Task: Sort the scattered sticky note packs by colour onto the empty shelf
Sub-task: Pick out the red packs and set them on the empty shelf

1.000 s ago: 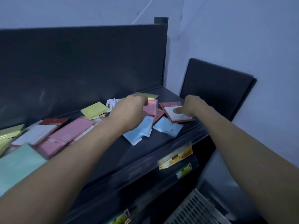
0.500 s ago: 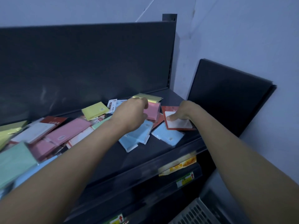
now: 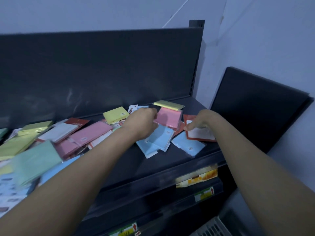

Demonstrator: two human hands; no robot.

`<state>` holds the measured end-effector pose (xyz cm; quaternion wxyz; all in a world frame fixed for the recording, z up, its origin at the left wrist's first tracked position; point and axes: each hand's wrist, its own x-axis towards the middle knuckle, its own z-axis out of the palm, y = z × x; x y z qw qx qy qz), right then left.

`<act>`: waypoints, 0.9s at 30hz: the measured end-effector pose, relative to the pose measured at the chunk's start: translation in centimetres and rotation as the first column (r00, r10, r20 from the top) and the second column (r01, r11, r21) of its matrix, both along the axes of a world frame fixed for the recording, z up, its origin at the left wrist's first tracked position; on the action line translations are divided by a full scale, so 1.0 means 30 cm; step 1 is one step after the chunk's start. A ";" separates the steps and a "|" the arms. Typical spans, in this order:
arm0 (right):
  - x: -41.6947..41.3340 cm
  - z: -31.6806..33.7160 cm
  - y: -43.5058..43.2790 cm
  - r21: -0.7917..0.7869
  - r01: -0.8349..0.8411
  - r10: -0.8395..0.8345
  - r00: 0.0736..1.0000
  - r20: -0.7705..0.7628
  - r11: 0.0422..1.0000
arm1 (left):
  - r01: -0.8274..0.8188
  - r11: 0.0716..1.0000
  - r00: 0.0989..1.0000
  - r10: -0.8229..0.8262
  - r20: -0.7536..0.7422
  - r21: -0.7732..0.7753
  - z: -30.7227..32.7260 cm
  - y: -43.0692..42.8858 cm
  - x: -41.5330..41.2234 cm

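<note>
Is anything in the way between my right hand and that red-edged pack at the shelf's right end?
Nothing visible: the right hand holds the red-edged pack by its left edge, and no other pack lies on it.

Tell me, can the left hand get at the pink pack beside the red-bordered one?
Probably yes. The left hand sits at the left edge of the pink pack, and nothing covers its face; a yellow pack only meets its far edge.
</note>
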<state>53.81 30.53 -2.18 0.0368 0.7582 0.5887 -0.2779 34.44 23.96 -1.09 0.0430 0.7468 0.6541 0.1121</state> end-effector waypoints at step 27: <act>-0.439 0.227 -0.049 0.691 0.080 0.206 0.924 -0.321 0.719 | -0.387 0.920 0.921 0.388 -0.018 0.060 0.037 -0.062 -0.463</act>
